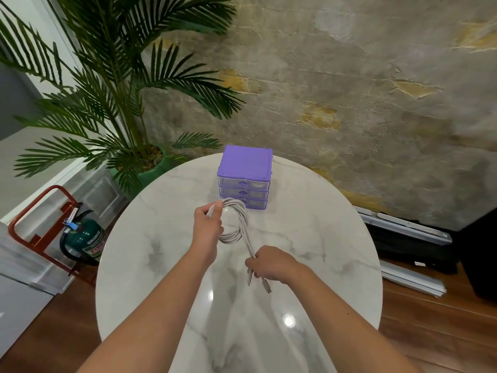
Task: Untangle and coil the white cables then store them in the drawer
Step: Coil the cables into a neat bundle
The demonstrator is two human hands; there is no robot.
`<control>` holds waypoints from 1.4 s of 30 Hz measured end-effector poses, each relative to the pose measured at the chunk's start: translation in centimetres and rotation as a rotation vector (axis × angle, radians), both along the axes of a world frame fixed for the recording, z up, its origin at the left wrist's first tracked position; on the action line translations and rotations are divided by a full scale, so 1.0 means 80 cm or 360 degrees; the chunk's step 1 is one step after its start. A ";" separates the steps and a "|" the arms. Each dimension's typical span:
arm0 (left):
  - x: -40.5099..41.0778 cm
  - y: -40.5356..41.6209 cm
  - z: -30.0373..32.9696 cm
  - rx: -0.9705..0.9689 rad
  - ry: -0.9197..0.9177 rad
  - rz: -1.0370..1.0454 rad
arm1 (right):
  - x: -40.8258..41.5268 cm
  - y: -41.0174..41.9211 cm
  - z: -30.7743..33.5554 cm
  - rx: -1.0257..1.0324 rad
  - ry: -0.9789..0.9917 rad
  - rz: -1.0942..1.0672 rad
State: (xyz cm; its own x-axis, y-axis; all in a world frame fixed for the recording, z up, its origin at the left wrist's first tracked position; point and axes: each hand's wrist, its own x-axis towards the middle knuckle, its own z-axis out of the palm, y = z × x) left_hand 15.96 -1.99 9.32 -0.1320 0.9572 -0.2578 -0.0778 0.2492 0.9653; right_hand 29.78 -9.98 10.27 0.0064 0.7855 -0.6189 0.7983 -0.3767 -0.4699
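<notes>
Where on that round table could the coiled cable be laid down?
Bare marble table lies right of the purple drawer unit, left of the left hand, and near the front edge. Only the middle, under the white cables, is crowded.

Home or lounge interior: round marble table (166, 265), potted palm (113, 84), wood floor (435, 327).

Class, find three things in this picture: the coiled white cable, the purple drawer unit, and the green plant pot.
white cable (240, 229): head view, right side of the coil's loops.
purple drawer unit (244, 162): head view, its flat purple top.
green plant pot (150, 174): head view, its front wall below the rim.
</notes>
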 end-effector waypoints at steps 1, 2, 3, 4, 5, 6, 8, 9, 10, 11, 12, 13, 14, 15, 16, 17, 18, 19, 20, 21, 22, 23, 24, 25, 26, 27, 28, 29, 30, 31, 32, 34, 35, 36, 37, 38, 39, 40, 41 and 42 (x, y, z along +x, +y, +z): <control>0.003 -0.004 -0.001 0.0000 -0.0037 -0.0015 | 0.000 0.004 -0.001 0.0060 0.0019 -0.0071; 0.005 -0.008 -0.001 -0.0007 -0.0079 -0.0029 | -0.002 0.007 0.000 0.0144 0.0105 -0.0181; 0.007 -0.013 -0.002 -0.0021 -0.0145 -0.0046 | -0.002 0.011 0.004 0.0207 0.0252 -0.0318; 0.009 -0.017 -0.002 -0.0045 -0.0234 -0.0059 | -0.002 0.015 0.009 0.0229 0.0425 -0.0450; 0.009 -0.019 -0.001 -0.0067 -0.0344 -0.0069 | 0.000 0.019 0.013 0.0190 0.0599 -0.0562; 0.009 -0.022 0.002 -0.0085 -0.0444 -0.0096 | 0.002 0.021 0.015 0.0130 0.0764 -0.0652; 0.006 -0.023 0.008 -0.0136 -0.0549 -0.0215 | 0.006 0.021 0.015 0.0074 0.0865 -0.0722; 0.005 -0.023 0.012 -0.0185 -0.0579 -0.0276 | 0.008 0.021 0.012 0.0086 0.0811 -0.0732; 0.005 -0.023 0.016 -0.0261 -0.0608 -0.0329 | 0.009 0.020 0.011 0.0114 0.0720 -0.0735; 0.003 -0.022 0.019 -0.0349 -0.0630 -0.0382 | 0.010 0.019 0.011 0.0149 0.0597 -0.0718; 0.003 -0.021 0.021 -0.0428 -0.0642 -0.0441 | 0.010 0.017 0.011 0.0196 0.0471 -0.0677; 0.003 -0.021 0.023 -0.0484 -0.0624 -0.0507 | 0.010 0.015 0.012 0.0252 0.0359 -0.0618; 0.004 -0.020 0.025 -0.0508 -0.0572 -0.0566 | 0.010 0.013 0.013 0.0305 0.0286 -0.0570; 0.007 -0.019 0.025 -0.0495 -0.0490 -0.0599 | 0.009 0.011 0.014 0.0348 0.0252 -0.0546; 0.010 -0.018 0.023 -0.0445 -0.0379 -0.0600 | 0.009 0.008 0.015 0.0388 0.0232 -0.0531; 0.013 -0.017 0.019 -0.0372 -0.0249 -0.0576 | 0.008 0.006 0.015 0.0424 0.0192 -0.0503; 0.015 -0.015 0.014 -0.0287 -0.0116 -0.0529 | 0.008 0.005 0.014 0.0475 0.0118 -0.0454; 0.016 -0.014 0.008 -0.0213 -0.0006 -0.0459 | 0.009 0.005 0.012 0.0527 0.0019 -0.0401; 0.018 -0.013 0.005 -0.0161 0.0054 -0.0384 | 0.009 0.004 0.012 0.0581 -0.0089 -0.0349; 0.019 -0.012 0.002 -0.0129 0.0079 -0.0316 | 0.010 0.004 0.013 0.0627 -0.0178 -0.0309; 0.020 -0.012 0.002 -0.0105 0.0100 -0.0261 | 0.010 0.002 0.015 0.0675 -0.0237 -0.0287; 0.022 -0.011 0.004 -0.0084 0.0134 -0.0212 | 0.008 0.001 0.017 0.0714 -0.0267 -0.0290; 0.025 -0.010 0.007 -0.0054 0.0171 -0.0174 | 0.007 0.000 0.017 0.0745 -0.0279 -0.0299; 0.027 -0.009 0.010 -0.0018 0.0199 -0.0147 | 0.005 -0.002 0.016 0.0753 -0.0281 -0.0308; 0.030 -0.008 0.013 0.0016 0.0215 -0.0132 | 0.003 -0.004 0.014 0.0735 -0.0258 -0.0313; 0.032 -0.008 0.016 0.0038 0.0206 -0.0122 | 0.002 -0.006 0.010 0.0678 -0.0192 -0.0316; 0.033 -0.008 0.018 0.0048 0.0181 -0.0120 | 0.002 -0.007 0.005 0.0594 -0.0074 -0.0326; 0.032 -0.009 0.019 0.0047 0.0154 -0.0124 | 0.004 -0.007 0.000 0.0493 0.0083 -0.0342; 0.031 -0.011 0.019 0.0042 0.0131 -0.0128 | 0.007 -0.007 -0.002 0.0414 0.0221 -0.0354; 0.030 -0.013 0.018 0.0036 0.0101 -0.0127 | 0.012 -0.004 -0.003 0.0357 0.0309 -0.0344; 0.028 -0.016 0.016 0.0033 0.0059 -0.0126 | 0.018 -0.002 0.000 0.0337 0.0344 -0.0302; 0.026 -0.020 0.015 0.0019 -0.0041 -0.0131 | 0.028 0.001 0.009 0.0349 0.0341 -0.0233; 0.026 -0.022 0.015 0.0008 -0.0089 -0.0138 | 0.033 0.001 0.012 0.0360 0.0343 -0.0217; 0.025 -0.023 0.016 0.0000 -0.0129 -0.0143 | 0.038 0.001 0.013 0.0342 0.0363 -0.0205; 0.025 -0.024 0.018 -0.0006 -0.0163 -0.0149 | 0.042 0.001 0.013 0.0285 0.0414 -0.0205; 0.025 -0.024 0.020 -0.0014 -0.0190 -0.0158 | 0.044 -0.001 0.013 0.0213 0.0488 -0.0219; 0.025 -0.024 0.023 -0.0026 -0.0210 -0.0173 | 0.045 -0.002 0.012 0.0164 0.0552 -0.0242; 0.026 -0.025 0.025 -0.0043 -0.0228 -0.0195 | 0.045 -0.003 0.010 0.0161 0.0575 -0.0265; 0.027 -0.026 0.026 -0.0067 -0.0254 -0.0222 | 0.045 -0.002 0.006 0.0202 0.0545 -0.0288; 0.029 -0.027 0.027 -0.0092 -0.0292 -0.0258 | 0.044 -0.001 0.003 0.0261 0.0503 -0.0313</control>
State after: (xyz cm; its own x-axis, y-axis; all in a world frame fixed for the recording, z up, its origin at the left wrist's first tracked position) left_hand 18.26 -4.16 11.48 0.0763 0.9450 -0.3181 -0.2052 0.3271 0.9225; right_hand 33.30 -10.07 10.51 -0.0040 0.8766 -0.4812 0.5253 -0.4076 -0.7469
